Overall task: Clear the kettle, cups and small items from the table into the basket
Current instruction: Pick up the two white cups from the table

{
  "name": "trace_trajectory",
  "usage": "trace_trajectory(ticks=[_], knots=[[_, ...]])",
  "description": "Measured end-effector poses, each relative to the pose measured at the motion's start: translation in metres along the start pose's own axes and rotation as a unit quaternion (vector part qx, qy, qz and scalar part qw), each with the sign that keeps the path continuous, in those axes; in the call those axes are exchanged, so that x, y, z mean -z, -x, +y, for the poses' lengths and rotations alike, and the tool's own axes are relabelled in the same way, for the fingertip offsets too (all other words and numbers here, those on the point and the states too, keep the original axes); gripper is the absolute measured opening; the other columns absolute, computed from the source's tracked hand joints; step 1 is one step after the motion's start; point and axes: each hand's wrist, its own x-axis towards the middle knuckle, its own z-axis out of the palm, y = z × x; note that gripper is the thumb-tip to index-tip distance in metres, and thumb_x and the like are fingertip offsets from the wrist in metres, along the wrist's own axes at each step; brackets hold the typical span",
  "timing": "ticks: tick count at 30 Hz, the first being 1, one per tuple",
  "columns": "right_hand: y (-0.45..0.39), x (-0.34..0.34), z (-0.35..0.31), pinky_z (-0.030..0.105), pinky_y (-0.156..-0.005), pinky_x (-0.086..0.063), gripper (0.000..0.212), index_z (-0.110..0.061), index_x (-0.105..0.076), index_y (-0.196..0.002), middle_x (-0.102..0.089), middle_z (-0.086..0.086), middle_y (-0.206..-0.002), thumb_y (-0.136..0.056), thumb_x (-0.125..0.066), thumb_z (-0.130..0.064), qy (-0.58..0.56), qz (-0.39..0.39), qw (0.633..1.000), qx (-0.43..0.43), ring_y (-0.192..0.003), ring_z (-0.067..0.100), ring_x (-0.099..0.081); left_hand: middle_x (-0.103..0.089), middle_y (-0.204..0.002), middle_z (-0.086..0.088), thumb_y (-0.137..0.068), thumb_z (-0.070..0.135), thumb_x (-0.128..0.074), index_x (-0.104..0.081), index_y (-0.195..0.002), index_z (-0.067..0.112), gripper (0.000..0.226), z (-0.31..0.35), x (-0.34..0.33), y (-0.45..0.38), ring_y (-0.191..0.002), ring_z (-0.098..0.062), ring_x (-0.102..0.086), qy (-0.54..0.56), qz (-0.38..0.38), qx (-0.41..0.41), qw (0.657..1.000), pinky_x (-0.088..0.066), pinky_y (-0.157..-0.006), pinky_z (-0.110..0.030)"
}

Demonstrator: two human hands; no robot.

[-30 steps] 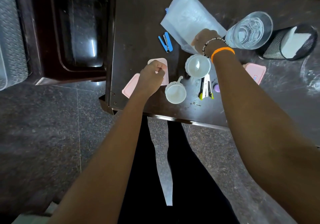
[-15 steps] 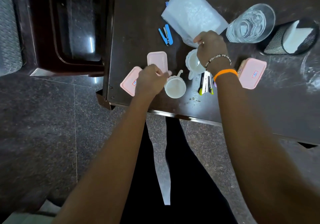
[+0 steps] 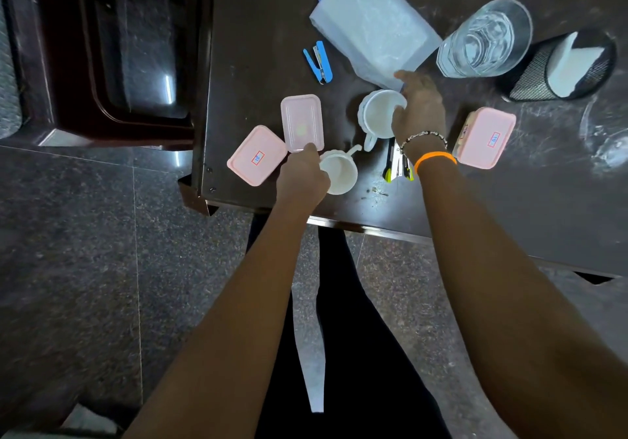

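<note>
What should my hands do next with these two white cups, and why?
Probably close both grips and lift. The left hand is at the near cup's rim, the right hand on the far cup; both cups sit on the table.

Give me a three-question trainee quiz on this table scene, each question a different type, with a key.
1. True or false: the left hand grips the blue stapler.
2. Which hand wears the orange wristband? A) left B) right
3. Fill in: the right hand rests on the rim of a white ____.

Key: 1 false, it is at the nearer white cup, and the stapler lies apart on the table. 2 B. 3 cup.
</note>
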Motion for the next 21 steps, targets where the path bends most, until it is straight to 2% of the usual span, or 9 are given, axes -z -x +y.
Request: trace_trajectory(ticks=[5, 8, 9, 12, 14, 17, 19, 21], knots=[[-0.005, -0.004, -0.003, 0.040, -0.102, -0.041, 0.052, -0.018, -0.052, -0.130, -0.036, 0.015, -0.141, -0.084, -0.043, 0.004, 0.023, -0.059, 0.998, -0.028, -0.121, 0.036, -0.049, -0.066, -0.102, -0.018, -0.084, 0.010, -0.051, -0.054, -0.102, 0.003, 0.020, 0.000, 0.002, 0.005, -0.084, -0.034, -0.067, 0.031, 0.006, -0.023, 0.999, -0.056, -0.079, -0.043], [-0.009, -0.004, -0.008, 0.042, -0.101, -0.042, 0.047, -0.016, -0.055, -0.127, -0.034, 0.016, -0.139, -0.085, -0.044, 0.002, 0.046, -0.088, 0.994, -0.038, -0.118, 0.039, -0.051, -0.069, -0.087, -0.013, -0.083, 0.011, -0.053, -0.054, -0.094, 0.007, 0.011, 0.002, 0.006, 0.012, -0.062, -0.020, -0.067, 0.072, 0.015, -0.030, 0.997, -0.053, -0.066, -0.029], [-0.009, -0.004, -0.009, 0.043, -0.100, -0.043, 0.047, -0.016, -0.054, -0.127, -0.034, 0.017, -0.138, -0.084, -0.044, 0.001, 0.057, -0.099, 0.993, -0.036, -0.117, 0.041, -0.051, -0.068, -0.080, -0.009, -0.083, 0.011, -0.053, -0.054, -0.090, 0.009, 0.008, 0.003, 0.008, 0.014, -0.056, -0.016, -0.065, 0.094, 0.020, -0.026, 0.995, -0.053, -0.067, -0.028], [-0.005, -0.007, -0.012, 0.044, -0.100, -0.043, 0.048, -0.019, -0.051, -0.129, -0.032, 0.017, -0.140, -0.085, -0.045, 0.000, 0.064, -0.122, 0.990, -0.043, -0.117, 0.043, -0.050, -0.063, -0.061, 0.000, -0.082, 0.009, -0.051, -0.052, -0.085, 0.010, 0.003, 0.000, 0.017, 0.023, -0.060, -0.018, -0.068, 0.164, 0.034, -0.011, 0.986, -0.056, -0.075, -0.038], [0.000, -0.009, -0.013, 0.045, -0.100, -0.043, 0.047, -0.020, -0.051, -0.130, -0.032, 0.016, -0.142, -0.087, -0.045, -0.001, 0.043, -0.120, 0.990, -0.060, -0.118, 0.043, -0.050, -0.066, -0.063, -0.004, -0.082, 0.008, -0.050, -0.055, -0.087, 0.007, 0.006, -0.004, 0.024, 0.027, -0.059, -0.017, -0.069, 0.210, 0.047, 0.004, 0.976, -0.057, -0.076, -0.043], [0.006, -0.010, -0.019, 0.046, -0.100, -0.043, 0.043, -0.017, -0.053, -0.128, -0.038, 0.017, -0.138, -0.088, -0.044, -0.003, 0.045, -0.119, 0.988, -0.082, -0.121, 0.041, -0.049, -0.067, -0.067, -0.003, -0.083, 0.007, -0.050, -0.055, -0.085, 0.009, 0.005, -0.013, 0.036, 0.032, -0.050, -0.007, -0.066, 0.237, 0.064, 0.017, 0.969, -0.058, -0.076, -0.042], [0.011, -0.008, -0.024, 0.048, -0.101, -0.044, 0.035, -0.019, -0.059, -0.116, -0.038, 0.017, -0.136, -0.089, -0.045, -0.003, 0.057, -0.133, 0.987, -0.076, -0.122, 0.042, -0.047, -0.066, -0.065, -0.001, -0.083, 0.006, -0.050, -0.054, -0.083, 0.011, 0.006, -0.019, 0.044, 0.035, -0.052, -0.010, -0.067, 0.251, 0.069, 0.023, 0.965, -0.058, -0.076, -0.042], [0.014, -0.004, -0.030, 0.051, -0.102, -0.043, 0.029, -0.026, -0.059, -0.094, -0.039, 0.017, -0.137, -0.088, -0.045, -0.001, 0.061, -0.151, 0.984, -0.071, -0.123, 0.042, -0.046, -0.066, -0.063, -0.001, -0.082, 0.006, -0.050, -0.054, -0.083, 0.010, 0.006, -0.024, 0.049, 0.037, -0.054, -0.013, -0.068, 0.263, 0.073, 0.032, 0.962, -0.058, -0.076, -0.043]])
